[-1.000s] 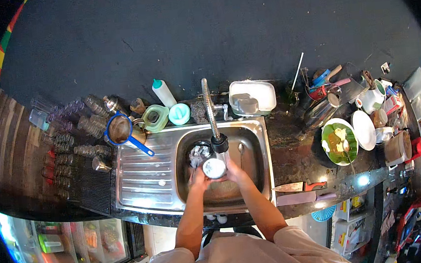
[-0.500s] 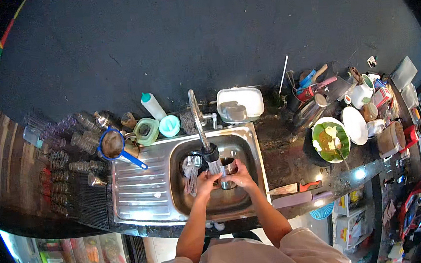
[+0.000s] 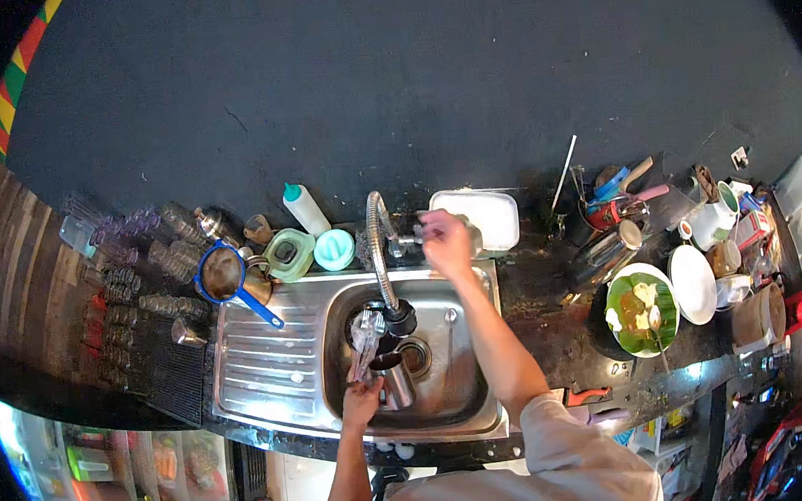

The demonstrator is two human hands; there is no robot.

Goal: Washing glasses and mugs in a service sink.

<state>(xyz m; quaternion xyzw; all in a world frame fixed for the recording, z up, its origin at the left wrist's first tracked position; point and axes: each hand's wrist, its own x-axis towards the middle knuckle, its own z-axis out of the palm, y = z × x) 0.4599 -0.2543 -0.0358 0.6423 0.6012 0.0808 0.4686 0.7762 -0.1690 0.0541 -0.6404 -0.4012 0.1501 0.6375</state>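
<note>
A shiny steel cup (image 3: 392, 381) is in my left hand (image 3: 363, 399), tilted over the near part of the sink basin (image 3: 472, 377). My right hand (image 3: 446, 240) is stretched forward beside the tap body (image 3: 407, 241), in front of the white tub (image 3: 493, 217). Motion smears its fingers, so whether they grip anything is unclear. Between my arms hangs the flexible faucet (image 3: 378, 243) with its black spray head (image 3: 401, 320); no stream shows under it. Clear utensils, seemingly forks and spoons (image 3: 366, 333), stand in the basin's left side, just beyond my left hand.
On the left drainboard (image 3: 269, 364) rests a blue-rimmed strainer (image 3: 223, 272), near several glasses (image 3: 175, 306). Green containers (image 3: 289, 253) and a squeeze bottle (image 3: 304, 208) line the back. To the right are a leaf-lined plate with food (image 3: 641, 312), a white plate (image 3: 693, 284) and an orange-handled tool (image 3: 586, 396).
My right hand has left the cup and moved forward to the tap. My left hand has brought the cup nearer and left. The water below the spray head no longer shows.
</note>
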